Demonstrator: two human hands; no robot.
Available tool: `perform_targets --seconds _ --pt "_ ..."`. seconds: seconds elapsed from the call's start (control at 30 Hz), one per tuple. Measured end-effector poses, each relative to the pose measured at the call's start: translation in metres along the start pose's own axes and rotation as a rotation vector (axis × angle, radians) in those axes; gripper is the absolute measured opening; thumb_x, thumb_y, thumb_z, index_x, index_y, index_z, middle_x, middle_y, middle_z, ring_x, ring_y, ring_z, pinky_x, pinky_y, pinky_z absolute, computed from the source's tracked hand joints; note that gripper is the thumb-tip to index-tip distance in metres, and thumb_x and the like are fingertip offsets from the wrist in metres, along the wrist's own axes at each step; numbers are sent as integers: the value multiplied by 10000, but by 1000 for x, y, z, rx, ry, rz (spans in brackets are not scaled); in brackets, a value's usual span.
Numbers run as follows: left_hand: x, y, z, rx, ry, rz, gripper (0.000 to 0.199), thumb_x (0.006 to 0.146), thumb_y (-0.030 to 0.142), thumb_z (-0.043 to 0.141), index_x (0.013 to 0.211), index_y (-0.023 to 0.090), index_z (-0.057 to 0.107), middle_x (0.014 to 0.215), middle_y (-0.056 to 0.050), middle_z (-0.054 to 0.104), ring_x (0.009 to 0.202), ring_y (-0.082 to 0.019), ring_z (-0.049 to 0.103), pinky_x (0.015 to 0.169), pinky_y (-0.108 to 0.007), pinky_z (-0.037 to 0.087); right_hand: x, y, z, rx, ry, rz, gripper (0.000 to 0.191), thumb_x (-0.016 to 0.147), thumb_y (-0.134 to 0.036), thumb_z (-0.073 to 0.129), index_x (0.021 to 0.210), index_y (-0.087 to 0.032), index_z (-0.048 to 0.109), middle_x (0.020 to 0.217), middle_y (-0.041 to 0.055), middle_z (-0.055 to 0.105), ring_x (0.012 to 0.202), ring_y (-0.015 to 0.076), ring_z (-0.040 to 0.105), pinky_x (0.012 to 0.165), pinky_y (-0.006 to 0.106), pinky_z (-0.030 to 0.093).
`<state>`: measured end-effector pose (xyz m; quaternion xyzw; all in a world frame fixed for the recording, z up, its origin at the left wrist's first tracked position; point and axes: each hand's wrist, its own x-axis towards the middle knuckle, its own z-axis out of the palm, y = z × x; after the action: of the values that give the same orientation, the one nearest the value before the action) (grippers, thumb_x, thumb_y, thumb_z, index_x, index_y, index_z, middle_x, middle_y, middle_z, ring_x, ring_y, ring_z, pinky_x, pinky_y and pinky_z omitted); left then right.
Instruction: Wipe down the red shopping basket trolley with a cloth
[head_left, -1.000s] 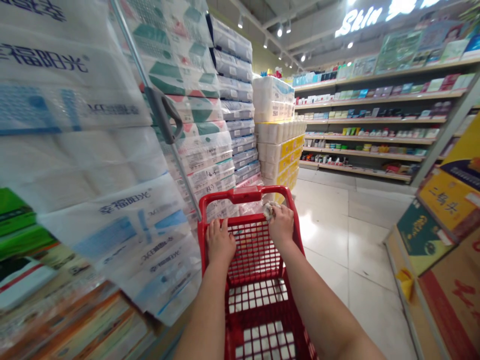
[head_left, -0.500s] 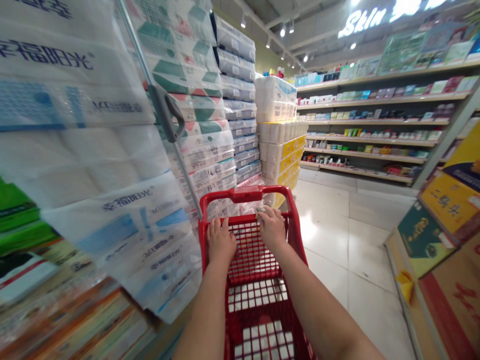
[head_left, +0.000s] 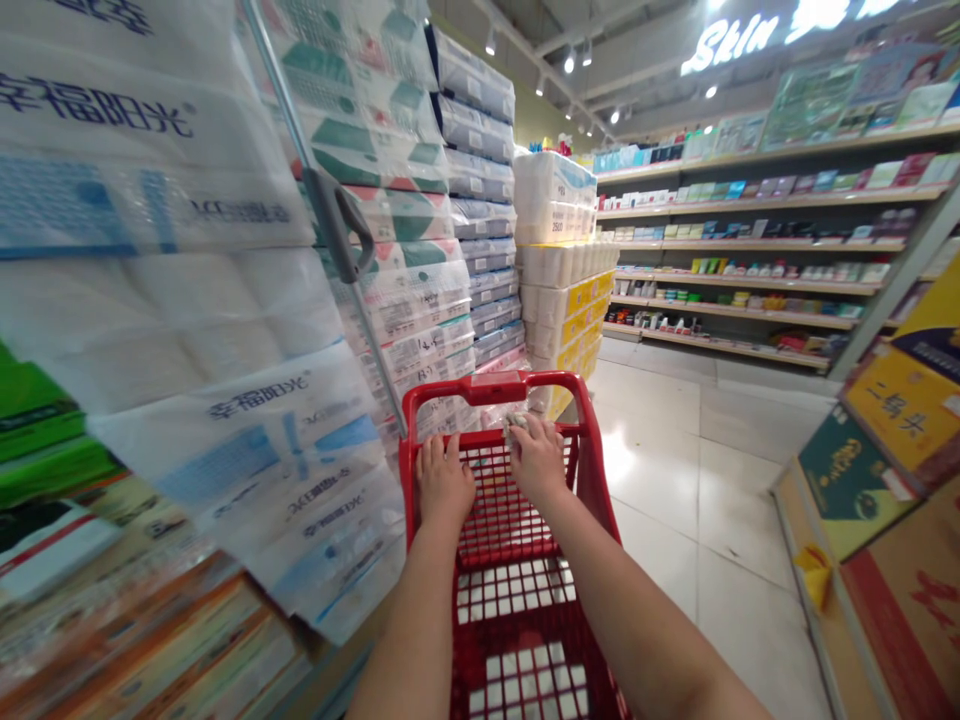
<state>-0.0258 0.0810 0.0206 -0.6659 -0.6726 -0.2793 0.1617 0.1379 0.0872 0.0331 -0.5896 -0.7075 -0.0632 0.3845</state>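
A red plastic shopping basket (head_left: 510, 542) with a lattice wall sits in front of me, its metal pull rod with a grey grip (head_left: 337, 225) rising at the left. My left hand (head_left: 445, 482) is closed over the far rim near the left corner, fingertips hooked across it. On the same rim, further right, my right hand (head_left: 538, 462) presses a small crumpled whitish cloth (head_left: 516, 422) between bent fingers. Whether it is fabric or paper I cannot tell. The basket's lattice floor shows pale floor tiles through it.
Tall stacks of wrapped toilet paper (head_left: 225, 300) stand close on the left. Ahead are more tissue packs (head_left: 566, 290). Shelves of small boxes and bottles (head_left: 750, 250) line the back. Cartons (head_left: 900, 400) stand on a low platform at the right, beside the tiled floor (head_left: 660, 480).
My right hand has slid slightly left along the rim, and more of the crumpled cloth shows. The left hand stays on the rim. The view has shifted a little.
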Motion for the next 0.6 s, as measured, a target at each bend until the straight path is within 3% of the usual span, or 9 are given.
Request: perform_targets --seconds 0.13,0.3,0.47,0.6 --pt "0 0 -1 5 4 4 529 798 167 554 1323 121 524 1386 -174 492 1342 -317 373 1131 -477 288 -1 -2 2 22 -37 -122 335 871 -208 536 1179 -307 622 1397 21 492 1232 248 403 979 397 322" --pt "0 0 -1 21 -3 4 535 802 173 554 1333 121 515 1389 -172 486 1339 -321 377 1129 -471 293 0 0 5 48 -4 -52 287 904 -191 492 1102 -299 669 1346 5 549 1198 238 435 967 399 343" --pt "0 0 -1 28 -1 7 537 790 167 561 1324 130 521 1375 -162 497 1332 -315 382 1128 -469 294 -2 -6 10 79 -46 -231 391 869 -132 500 1210 -281 620 1435 8 473 1253 231 405 996 373 350" --pt "0 -1 0 20 -4 5 533 798 171 552 1328 127 519 1385 -169 485 1336 -322 375 1132 -476 286 -2 -7 6 47 -8 -119 296 886 -173 514 1111 -300 659 1341 -3 556 1184 245 441 969 399 365"
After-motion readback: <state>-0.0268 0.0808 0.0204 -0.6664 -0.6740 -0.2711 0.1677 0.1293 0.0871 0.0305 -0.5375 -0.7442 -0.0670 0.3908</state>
